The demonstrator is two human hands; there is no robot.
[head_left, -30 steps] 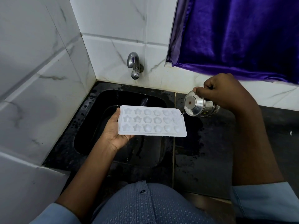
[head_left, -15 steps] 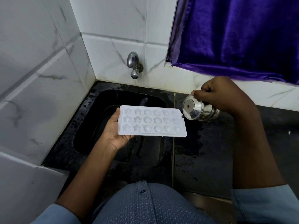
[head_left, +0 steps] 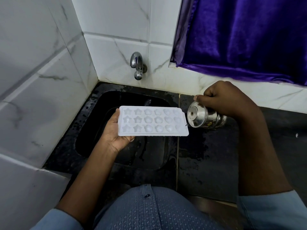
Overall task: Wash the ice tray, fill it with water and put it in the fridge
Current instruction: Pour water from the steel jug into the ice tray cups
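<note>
A white plastic ice tray (head_left: pixel 152 121) with star- and flower-shaped cells is held level over the black sink (head_left: pixel 93 117). My left hand (head_left: pixel 114 131) holds it from underneath at its left end, thumb on the edge. My right hand (head_left: pixel 222 97) grips a small steel pot (head_left: pixel 201 117) tipped on its side, its mouth right at the tray's right edge. A thin trickle of water runs from the pot's lip onto that edge.
A chrome tap (head_left: pixel 137 65) sticks out of the white marble-tiled wall above the sink, with no water running. A wet black counter (head_left: pixel 207 155) extends to the right. A purple curtain (head_left: pixel 245 35) hangs at the upper right. Tiled wall closes the left side.
The steel pot in my right hand has tilted a little more and dropped slightly toward the tray's right edge. The tray and my left hand have stayed in place.
</note>
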